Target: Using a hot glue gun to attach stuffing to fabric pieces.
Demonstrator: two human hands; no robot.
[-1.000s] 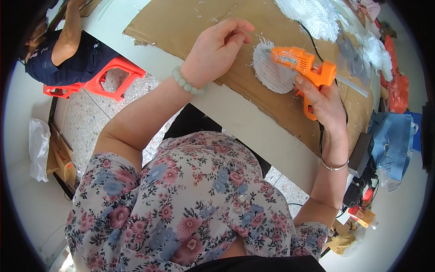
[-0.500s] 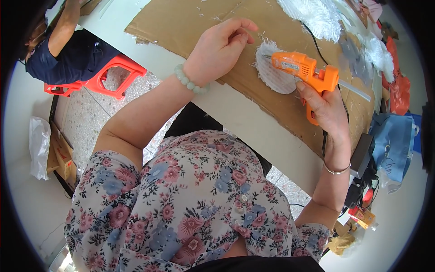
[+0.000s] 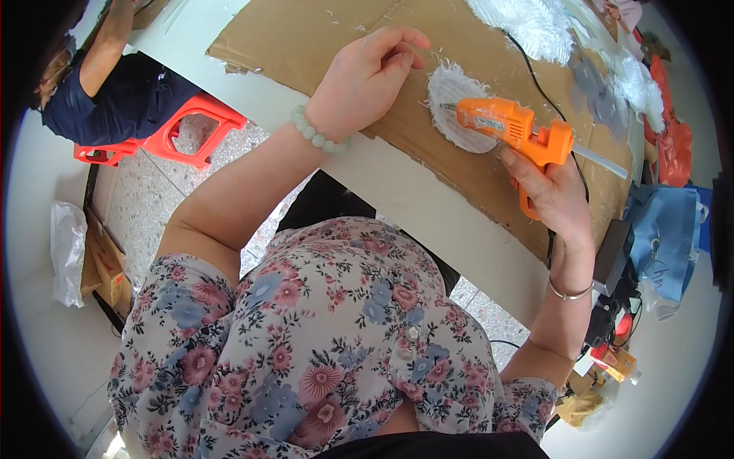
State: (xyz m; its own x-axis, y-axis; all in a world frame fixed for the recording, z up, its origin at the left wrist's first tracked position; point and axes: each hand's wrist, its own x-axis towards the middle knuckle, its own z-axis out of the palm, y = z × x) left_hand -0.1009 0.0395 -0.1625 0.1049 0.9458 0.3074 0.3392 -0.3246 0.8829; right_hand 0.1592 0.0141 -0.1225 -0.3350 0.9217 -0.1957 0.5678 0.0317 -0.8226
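Glue gun [image 3: 511, 125] gripped in right hand [image 3: 554, 195], nozzle over white fuzzy oval piece [image 3: 453, 96], partly hidden; left hand [image 3: 367, 76] fingertips pinching, content unclear

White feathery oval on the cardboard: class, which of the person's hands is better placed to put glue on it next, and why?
Probably the right hand: it grips the orange glue gun, whose nozzle lies over the white feathery oval. The left hand holds no tool; its fingertips sit beside the oval on the cardboard.

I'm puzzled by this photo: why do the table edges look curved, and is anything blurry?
Head view: fisheye bends the table edge and darkens the corners; even daylight, soft shadows; the glue gun and both hands are sharp, the rim clutter smeared.
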